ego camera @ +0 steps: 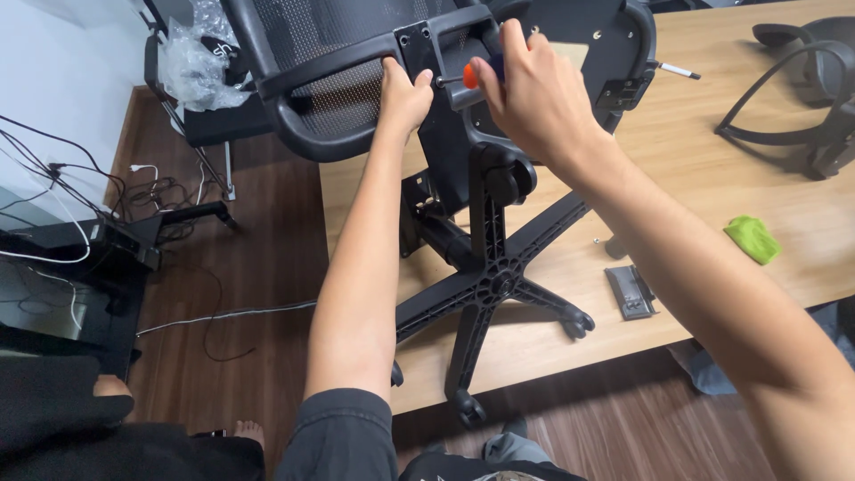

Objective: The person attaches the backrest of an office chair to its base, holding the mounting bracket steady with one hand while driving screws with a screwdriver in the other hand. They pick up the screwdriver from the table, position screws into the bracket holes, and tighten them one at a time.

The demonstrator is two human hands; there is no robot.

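A black office chair [485, 227] lies on its side on a wooden table [739, 169], its star base and castors pointing toward me. My left hand [403, 93] grips the edge of the black backrest bracket beside the mesh back [343, 40]. My right hand [525, 89] is closed around a screwdriver with an orange and blue handle [472, 73]. The screwdriver's tip points left at the bracket, close to my left thumb. Most of the handle is hidden by my fingers.
On the table lie a green cloth [753, 239], a small grey tool case [631, 292], a pen [679, 70] and black chair armrests [802, 89]. To the left, cables [107, 191] and clear plastic wrap [196, 58] sit above the wood floor. A bare foot [249, 434] shows at the bottom.
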